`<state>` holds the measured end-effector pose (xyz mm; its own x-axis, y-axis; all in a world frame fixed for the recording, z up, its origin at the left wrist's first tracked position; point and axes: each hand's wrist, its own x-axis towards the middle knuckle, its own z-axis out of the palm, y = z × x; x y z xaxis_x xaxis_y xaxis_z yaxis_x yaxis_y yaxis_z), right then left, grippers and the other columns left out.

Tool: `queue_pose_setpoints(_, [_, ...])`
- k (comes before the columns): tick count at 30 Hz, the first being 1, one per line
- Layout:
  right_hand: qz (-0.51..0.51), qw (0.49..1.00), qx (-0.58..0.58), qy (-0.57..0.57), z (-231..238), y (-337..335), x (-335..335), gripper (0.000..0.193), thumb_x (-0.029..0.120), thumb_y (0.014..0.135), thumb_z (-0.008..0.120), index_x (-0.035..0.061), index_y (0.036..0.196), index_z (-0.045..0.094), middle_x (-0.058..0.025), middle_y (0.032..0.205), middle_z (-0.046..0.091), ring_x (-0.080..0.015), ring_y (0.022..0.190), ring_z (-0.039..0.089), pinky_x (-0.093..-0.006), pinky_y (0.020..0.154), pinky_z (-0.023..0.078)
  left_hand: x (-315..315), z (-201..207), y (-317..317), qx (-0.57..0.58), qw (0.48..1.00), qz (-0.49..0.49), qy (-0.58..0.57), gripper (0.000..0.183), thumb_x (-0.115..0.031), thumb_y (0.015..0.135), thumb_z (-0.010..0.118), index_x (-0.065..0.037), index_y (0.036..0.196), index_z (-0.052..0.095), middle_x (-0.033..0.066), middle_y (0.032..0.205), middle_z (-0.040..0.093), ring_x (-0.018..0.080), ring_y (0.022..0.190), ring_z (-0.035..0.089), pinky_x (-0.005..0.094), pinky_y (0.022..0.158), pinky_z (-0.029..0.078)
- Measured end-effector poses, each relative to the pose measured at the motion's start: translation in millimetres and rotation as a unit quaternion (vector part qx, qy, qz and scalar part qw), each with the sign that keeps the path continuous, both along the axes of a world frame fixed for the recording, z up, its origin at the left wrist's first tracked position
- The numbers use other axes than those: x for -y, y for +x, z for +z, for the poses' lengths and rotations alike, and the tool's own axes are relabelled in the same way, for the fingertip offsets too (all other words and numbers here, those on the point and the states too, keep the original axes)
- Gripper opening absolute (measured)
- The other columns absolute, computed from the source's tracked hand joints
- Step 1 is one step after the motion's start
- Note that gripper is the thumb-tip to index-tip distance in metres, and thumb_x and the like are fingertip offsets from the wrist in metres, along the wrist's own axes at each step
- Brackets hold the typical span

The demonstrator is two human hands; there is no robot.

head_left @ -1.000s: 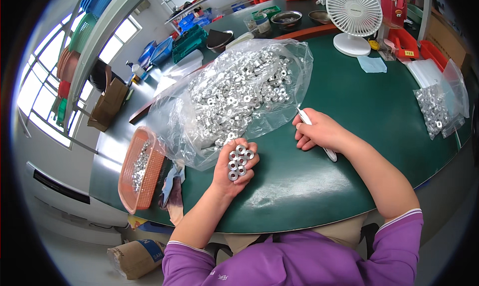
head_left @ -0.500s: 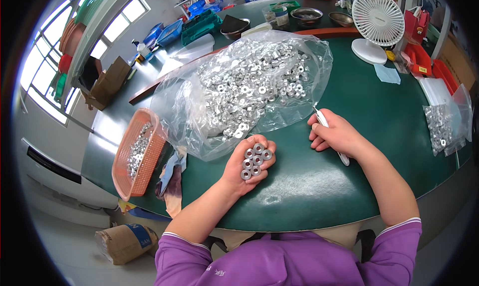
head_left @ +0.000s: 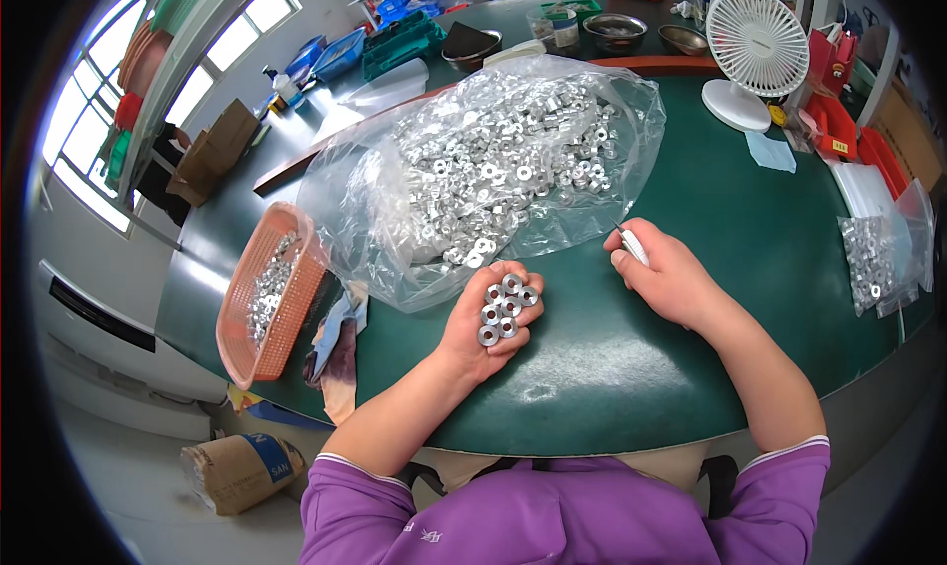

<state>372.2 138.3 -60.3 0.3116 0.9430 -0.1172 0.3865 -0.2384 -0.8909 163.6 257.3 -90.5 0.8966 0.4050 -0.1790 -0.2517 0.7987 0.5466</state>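
Observation:
Several silvery metal rings with centre holes (head_left: 507,311) lie clustered in my left hand (head_left: 480,328), their flat faces turned up and the fingers curled around them. To the right, my right hand (head_left: 663,269) is closed around a slim white-handled tool (head_left: 633,246) with a thin dark tip; the tip points up and left, apart from the rings. The rest of its handle is hidden in my palm. Just beyond both hands, a clear plastic bag (head_left: 631,171) lies spread out, with a large heap of similar metal rings (head_left: 503,166) on it.
At the left, a pink mesh basket (head_left: 288,338) contains more small metal parts, beside a crumpled cloth (head_left: 341,363). A white fan (head_left: 756,47) stands far right. Below it sit red trays (head_left: 883,161) and a bag of metal parts (head_left: 868,259). Metal bowls (head_left: 617,33) line the back.
My right hand has turned and its fingers have closed further round the tool, so the handle's lower end no longer shows. My left hand keeps hold of the rings, nearly still.

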Motion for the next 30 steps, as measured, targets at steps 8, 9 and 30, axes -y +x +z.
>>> queue_pose_setpoints(8, [-0.022, 0.993, 0.1, 0.057, -0.9, 0.0, 0.9, 0.024, 0.02, 0.087, 0.058, 0.0035, 0.103, 0.053, -0.0166, 0.096, 0.064, -0.0332, 0.091, 0.061, -0.0395, 0.079, 0.047, 2.1, 1.8, -1.4, 0.073, 0.995, -0.061, -0.015, 0.029, -0.03, 0.097, 0.04, -0.003, 0.095, 0.05, 0.01, 0.092, 0.045, 0.013, 0.065, 0.042, 0.0175, 0.029, 0.03])
queue_pose_setpoints(9, [-0.025, 0.994, 0.099, 0.047, -0.5, 0.4, 0.8, 0.023, 0.019, 0.086, 0.058, 0.0043, 0.103, 0.053, -0.0147, 0.096, 0.063, -0.0304, 0.091, 0.061, -0.0379, 0.08, 0.047, 2.6, 2.6, -1.4, 0.074, 0.995, -0.06, -0.014, 0.029, -0.03, 0.097, 0.04, -0.003, 0.095, 0.05, 0.01, 0.092, 0.045, 0.013, 0.065, 0.042, 0.0175, 0.029, 0.03])
queue_pose_setpoints(30, [-0.11, 0.966, 0.2, 0.12, -10.6, 18.8, -1.0, 0.022, 0.018, 0.084, 0.059, 0.0056, 0.101, 0.054, -0.0147, 0.091, 0.066, -0.0331, 0.085, 0.064, -0.039, 0.075, 0.049, -121.2, 50.2, -120.7, -0.17, 0.746, 0.477, 0.432, 0.02, -0.027, 0.093, 0.047, -0.009, 0.09, 0.057, 0.0016, 0.079, 0.057, 0.0075, 0.067, 0.054, 0.0227, 0.055, 0.043])
